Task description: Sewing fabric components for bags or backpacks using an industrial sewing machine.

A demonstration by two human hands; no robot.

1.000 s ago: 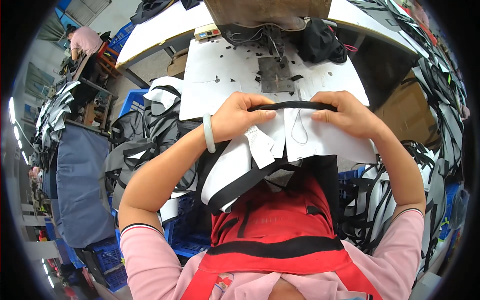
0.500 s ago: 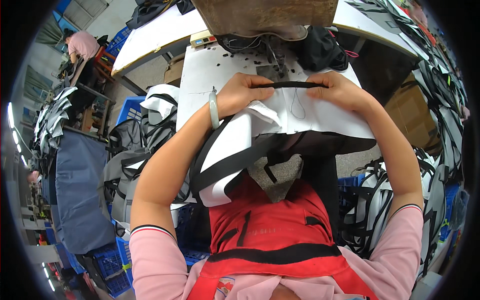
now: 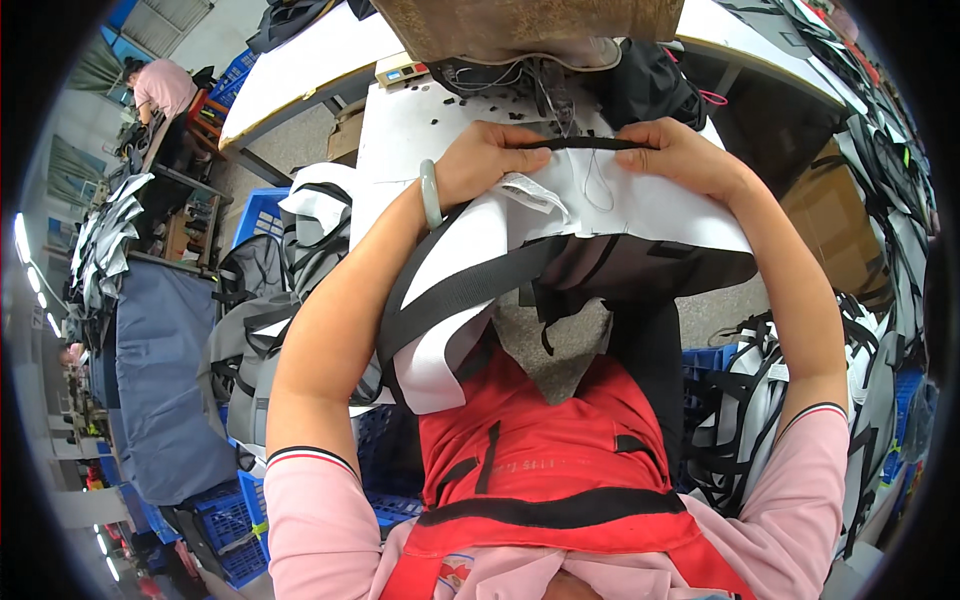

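Observation:
Both my hands pinch the black-bound upper edge of a white and black fabric bag piece (image 3: 460,265), stretching it between them below the sewing machine (image 3: 530,35). My left hand (image 3: 490,160), with a pale bangle at the wrist, grips the edge left of the needle area. My right hand (image 3: 675,160) holds it on the other side, thumb on the white face. A loose dark thread loops down the white panel between the hands. Beside my left fingers a small white label (image 3: 535,193) sticks out. A wide black strap (image 3: 470,290) crosses the piece's lower left, above my red apron (image 3: 540,440).
Black scraps lie on the white sewing table (image 3: 385,150). Black fabric (image 3: 650,85) is bunched right of the machine. Grey bag pieces (image 3: 260,310) fill the left side, more (image 3: 760,390) the right, by a cardboard box (image 3: 835,230). Another person (image 3: 165,88) sits far left.
Both hands and the bag piece have moved slightly up, toward the needle area. My grip on the edge stays the same.

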